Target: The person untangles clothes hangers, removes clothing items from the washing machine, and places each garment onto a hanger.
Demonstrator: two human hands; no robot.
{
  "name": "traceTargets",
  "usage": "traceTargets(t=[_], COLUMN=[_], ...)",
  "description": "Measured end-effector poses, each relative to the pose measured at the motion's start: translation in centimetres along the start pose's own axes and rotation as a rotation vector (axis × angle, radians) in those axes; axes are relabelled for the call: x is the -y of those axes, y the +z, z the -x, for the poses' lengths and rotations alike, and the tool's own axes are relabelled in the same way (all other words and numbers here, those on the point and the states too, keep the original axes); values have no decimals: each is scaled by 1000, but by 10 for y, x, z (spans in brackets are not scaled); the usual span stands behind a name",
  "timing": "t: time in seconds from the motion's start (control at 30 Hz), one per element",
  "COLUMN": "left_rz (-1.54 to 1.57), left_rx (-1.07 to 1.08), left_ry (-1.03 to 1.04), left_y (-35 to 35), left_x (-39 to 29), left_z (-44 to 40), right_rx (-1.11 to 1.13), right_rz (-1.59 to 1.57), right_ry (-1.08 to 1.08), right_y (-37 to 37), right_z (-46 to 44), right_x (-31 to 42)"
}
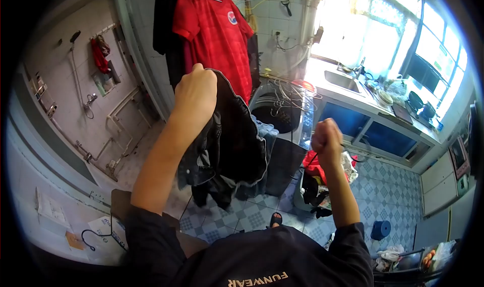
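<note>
My left hand is closed around the edge of a black garment, held up in front of me. The garment hangs open with a pale seam along its rim, and its exact kind is unclear. My right hand is closed in a fist, apart from the garment. Thin dark parts of what looks like a clothes hanger stick out beside it, blurred. Below that hand stands a laundry basket with red, white and dark clothes. Behind the garment is a top-loading washing machine with wire hangers on top.
A red shirt hangs ahead beside dark clothes. A counter with a sink runs along the window at right. A blue stool stands on the tiled floor. To the left, a doorway opens onto a shower.
</note>
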State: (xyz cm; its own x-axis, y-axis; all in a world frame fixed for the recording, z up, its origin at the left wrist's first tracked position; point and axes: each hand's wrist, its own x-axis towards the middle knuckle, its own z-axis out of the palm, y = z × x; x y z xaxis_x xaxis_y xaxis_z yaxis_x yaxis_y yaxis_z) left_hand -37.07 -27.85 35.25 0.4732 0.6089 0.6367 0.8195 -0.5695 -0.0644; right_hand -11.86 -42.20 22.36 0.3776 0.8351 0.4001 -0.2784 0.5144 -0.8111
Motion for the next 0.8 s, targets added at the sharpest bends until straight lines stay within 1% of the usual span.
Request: traceTargets(t=[0.03, 0.13, 0.17, 0.23, 0.27, 0.3, 0.37, 0.4, 0.5, 0.53, 0.57, 0.6, 0.63, 0.67, 0.7, 0.77, 0.8], left_rz=[-17, 50, 31, 20, -3, -21, -87, -103, -156, -161, -168, -175, -112, -49, -55, -6, -26], left_rx=[3, 133, 127, 182, 152, 140, 102, 95, 120, 193, 263, 253, 268, 283, 334, 322, 325], left_ry=[-9, -6, -10, 52, 15, 5, -38, -50, -93, -31, 36, 44, 49, 51, 23, 40, 0], left_y=[0, 1, 1, -4, -9, -12, -16, -16, -14, -14, -15, -12, -8, -8, -11, -8, -5], left_x=[5, 19, 24, 33, 33, 37, 47, 53, 69, 76, 82, 86, 91, 94, 91, 91, 91], left_z=[-1, -3, -2, -2, -1, -1, -1, -1, 0, 0, -2, -3, -1, 0, -3, -5, -9], right_rx=[68, 218, 229, 296, 364, 383, 388, 403, 524, 522, 573, 618, 656, 687, 707, 637, 636], right_rz=[-186, -495, -512, -638, -695, -710, -766, -781, -812, -853, -731, -607, -631, -664, -613, -669, -667], right_ry=[-88, -253, -256, -326, -326, -329, -407, -404, -550, -461, -429, -397, -282, -241, -273, -270, -266], right_y=[12, 52, 67, 95, 101, 106, 117, 122, 130, 137, 140, 142, 147, 153, 160, 164, 167], right_z=[1, 3, 2, -1, -3, -3, 1, 1, 2, 4, 0, -7, -10, -11, -10, 3, 10], right_x=[10, 33, 32, 28, 24, 28, 42, 45, 53, 45, 29, 10, -9, -26, -26, -16, -8])
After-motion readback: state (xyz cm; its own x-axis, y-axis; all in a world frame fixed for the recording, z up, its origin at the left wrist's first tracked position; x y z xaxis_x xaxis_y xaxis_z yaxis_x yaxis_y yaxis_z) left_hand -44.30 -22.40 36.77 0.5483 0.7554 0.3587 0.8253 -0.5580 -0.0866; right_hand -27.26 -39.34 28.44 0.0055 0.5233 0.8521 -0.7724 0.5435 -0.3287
